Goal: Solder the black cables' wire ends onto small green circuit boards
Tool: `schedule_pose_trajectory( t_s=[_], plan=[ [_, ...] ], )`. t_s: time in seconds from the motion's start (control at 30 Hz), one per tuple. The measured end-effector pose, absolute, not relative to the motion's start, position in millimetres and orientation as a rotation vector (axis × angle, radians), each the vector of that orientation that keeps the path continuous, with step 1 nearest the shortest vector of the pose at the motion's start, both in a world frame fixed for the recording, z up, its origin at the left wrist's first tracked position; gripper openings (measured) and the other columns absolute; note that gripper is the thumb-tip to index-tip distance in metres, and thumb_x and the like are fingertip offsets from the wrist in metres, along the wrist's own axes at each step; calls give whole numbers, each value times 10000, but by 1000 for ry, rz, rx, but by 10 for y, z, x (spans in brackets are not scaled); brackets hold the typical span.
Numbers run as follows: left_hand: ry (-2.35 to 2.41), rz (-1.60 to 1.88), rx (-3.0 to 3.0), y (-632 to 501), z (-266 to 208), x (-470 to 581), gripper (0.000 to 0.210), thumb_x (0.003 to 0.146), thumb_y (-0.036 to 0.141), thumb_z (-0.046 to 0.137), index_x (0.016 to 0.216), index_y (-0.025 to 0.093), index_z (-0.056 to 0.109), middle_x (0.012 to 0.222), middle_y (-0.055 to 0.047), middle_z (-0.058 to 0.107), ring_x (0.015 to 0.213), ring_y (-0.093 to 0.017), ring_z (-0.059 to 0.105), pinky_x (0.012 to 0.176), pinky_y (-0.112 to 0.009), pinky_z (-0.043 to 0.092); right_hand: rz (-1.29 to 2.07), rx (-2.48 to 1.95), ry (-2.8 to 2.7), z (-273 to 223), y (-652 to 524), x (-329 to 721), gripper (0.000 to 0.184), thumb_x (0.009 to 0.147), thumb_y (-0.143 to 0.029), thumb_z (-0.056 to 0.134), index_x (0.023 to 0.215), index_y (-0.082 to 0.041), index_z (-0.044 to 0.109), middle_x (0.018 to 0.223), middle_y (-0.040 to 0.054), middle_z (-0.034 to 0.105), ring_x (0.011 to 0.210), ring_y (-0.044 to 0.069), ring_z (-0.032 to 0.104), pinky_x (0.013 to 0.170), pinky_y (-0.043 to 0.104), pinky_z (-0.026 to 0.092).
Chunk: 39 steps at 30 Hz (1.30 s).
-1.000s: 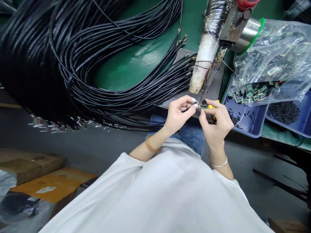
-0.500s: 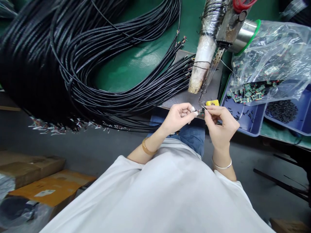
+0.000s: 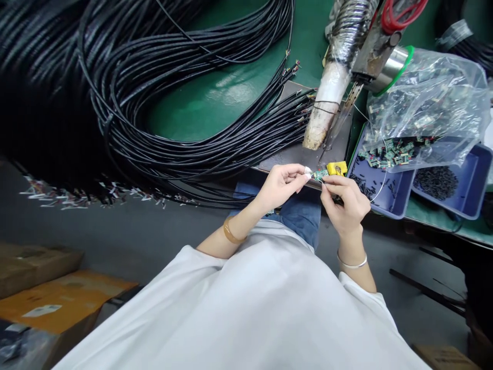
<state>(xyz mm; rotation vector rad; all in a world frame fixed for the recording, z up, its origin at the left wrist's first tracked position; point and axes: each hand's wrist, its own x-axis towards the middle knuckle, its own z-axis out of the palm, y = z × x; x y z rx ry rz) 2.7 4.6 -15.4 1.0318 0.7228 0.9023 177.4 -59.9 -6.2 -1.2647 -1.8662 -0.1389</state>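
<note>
My left hand (image 3: 283, 184) is closed in a pinch at the left end of a small green circuit board (image 3: 319, 175), with white covers on its fingertips. The exact grip point is partly hidden by the fingers. The board's right end lies against a yellow block (image 3: 336, 168) at the table's front edge. Close on the right, my right hand (image 3: 344, 198) pinches a thin solder wire (image 3: 383, 185), its tip near the board. Just above, the soldering iron (image 3: 327, 141) hangs pointing down beside a wrapped white tube (image 3: 321, 115).
Bundled black cables (image 3: 173, 146) with stripped ends cover the left of the green table (image 3: 231, 92). At right stand a blue tray (image 3: 398, 198) and another blue tray (image 3: 472, 198) of small black parts, a clear bag (image 3: 442, 97) of boards, and a solder spool (image 3: 389, 69).
The circuit board has come into clearer view, green face showing, against the yellow block. My right hand has moved slightly down and left with the solder wire. The camera view has shifted a little.
</note>
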Motion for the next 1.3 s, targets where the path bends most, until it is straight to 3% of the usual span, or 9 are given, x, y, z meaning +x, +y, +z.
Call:
schedule_pose_trajectory(
  t_s=[0.2,0.33,0.47,0.57,0.67,0.77,0.87,1.1,1.3],
  plan=[
    [727,917,1060,44,-185,44,217,741,287,790,857,123,707,746,-20,696,606,-79,604,603,-200,490,-105,-1304,-1828,-45,-581,1746,139,873,-141,674,931,-257,623,997,41,774,875,180,749,766,337,618],
    [767,979,1084,48,-205,78,145,764,241,743,828,121,693,657,16,637,567,-62,558,578,-185,455,12,-1290,-1776,-41,-597,1718,138,877,-131,673,942,-245,631,1000,38,770,876,171,750,750,313,618],
    [783,977,1100,79,-213,120,126,745,207,736,808,123,666,630,26,606,561,-60,537,554,-181,416,196,-1372,-1419,49,-675,1693,82,935,-199,627,1001,-241,653,789,-9,720,576,125,687,487,242,522],
    [796,991,1084,111,-203,147,120,731,193,733,781,127,646,616,35,579,545,-54,512,542,-180,394,171,-1362,-1267,131,-715,1698,183,962,-269,599,1143,-246,619,692,-36,666,472,115,626,409,237,443],
    [794,1011,1064,134,-182,170,116,723,178,726,777,130,634,624,39,568,545,-48,501,540,-176,391,174,-1429,-1286,146,-701,1709,245,975,-239,584,1219,-248,578,873,5,763,585,140,715,511,262,547],
    [794,1017,1056,144,-167,190,117,725,174,717,790,129,631,647,35,578,557,-46,511,550,-170,406,84,-1515,-1467,102,-647,1708,136,927,-194,657,1057,-234,662,986,26,787,839,190,780,748,315,635],
    [806,1017,1087,149,-169,205,107,745,177,704,802,128,628,668,30,586,572,-45,520,568,-165,427,43,-1475,-1609,59,-588,1690,99,893,-152,679,958,-227,674,1058,38,779,994,207,762,854,343,636],
    [837,1096,1199,135,-127,206,87,771,182,690,810,131,631,709,19,620,614,-55,566,597,-153,469,123,-1411,-1578,89,-523,1650,123,867,-105,670,906,-217,640,1140,65,755,983,197,758,872,386,648],
    [900,1140,1345,112,-101,185,45,797,173,664,813,142,636,711,17,628,596,-54,535,564,-153,438,-36,-1455,-1666,110,-481,1635,126,882,-119,674,923,-238,667,1101,37,761,1012,190,743,899,360,624]
  ],
)
